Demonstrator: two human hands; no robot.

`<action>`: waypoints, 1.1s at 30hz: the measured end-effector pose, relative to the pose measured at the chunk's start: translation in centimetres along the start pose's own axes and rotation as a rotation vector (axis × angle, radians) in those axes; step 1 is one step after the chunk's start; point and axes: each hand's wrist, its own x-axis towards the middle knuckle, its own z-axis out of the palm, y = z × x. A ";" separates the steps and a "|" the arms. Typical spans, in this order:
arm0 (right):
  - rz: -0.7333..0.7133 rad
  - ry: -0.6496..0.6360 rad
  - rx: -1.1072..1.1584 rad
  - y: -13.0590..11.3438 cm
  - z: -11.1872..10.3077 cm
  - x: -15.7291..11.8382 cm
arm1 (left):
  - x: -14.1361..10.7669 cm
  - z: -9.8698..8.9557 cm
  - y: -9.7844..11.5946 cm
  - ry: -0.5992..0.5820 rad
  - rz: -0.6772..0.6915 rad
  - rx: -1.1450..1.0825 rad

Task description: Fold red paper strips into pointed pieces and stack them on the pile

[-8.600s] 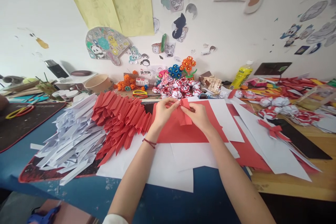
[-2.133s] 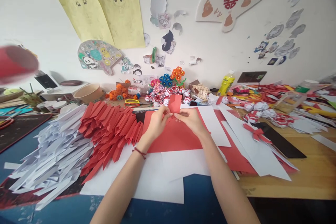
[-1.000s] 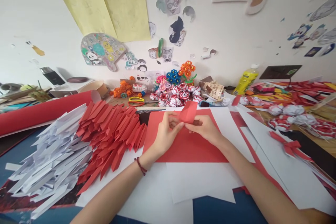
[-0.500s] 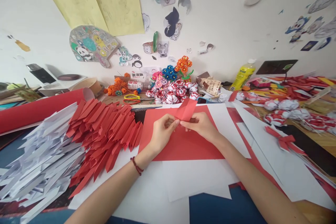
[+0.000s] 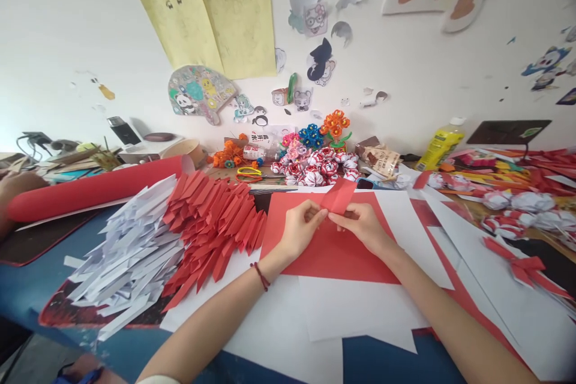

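Note:
Both my hands pinch the near end of one red paper strip (image 5: pixel 341 193), which points up and away from me. My left hand (image 5: pixel 302 227) is closed, with its thumb on the strip's left side. On the other side my right hand (image 5: pixel 365 226) is closed too, its thumb close to the left one. Beneath them lies a large red paper sheet (image 5: pixel 292 255) on top of white sheets (image 5: pixel 360 303). To the left of my hands, folded red paper strips (image 5: pixel 216 216) form a big pile. Beyond it is a heap of folded white strips (image 5: pixel 135 252).
A red paper roll (image 5: pixel 99 186) lies at the left, with another person's arm (image 5: pixel 18 189) at its end. Red-and-white paper flowers (image 5: pixel 315 167) stand at the back by yellow-handled scissors (image 5: pixel 249 174). A yellow bottle (image 5: pixel 441 143) and a red paper bow (image 5: pixel 517 261) are at right.
My view has swung left, so everything sits farther right. Another person's arm now shows at the left edge. My hands keep the same pinch on the red strip.

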 end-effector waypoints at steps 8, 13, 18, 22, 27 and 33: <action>0.043 0.053 0.065 0.9 1.2 0.7 | 0.3 -0.6 -0.5 0.030 0.080 0.100; 0.025 0.060 0.149 0.8 2.3 2.2 | 0.6 -1.2 -0.8 0.088 0.095 0.140; 0.034 0.083 0.180 0.6 3.2 2.2 | 0.7 -1.5 -0.9 0.099 0.104 0.183; 0.037 0.126 0.147 0.5 3.1 1.6 | 0.7 -1.3 -1.0 0.061 0.104 0.182; 0.003 0.190 0.123 0.4 2.9 1.0 | 0.6 -1.3 -0.8 -0.067 0.092 0.142; 0.005 0.200 0.136 -0.8 3.4 0.3 | 0.3 -1.3 -0.1 -0.074 0.167 0.211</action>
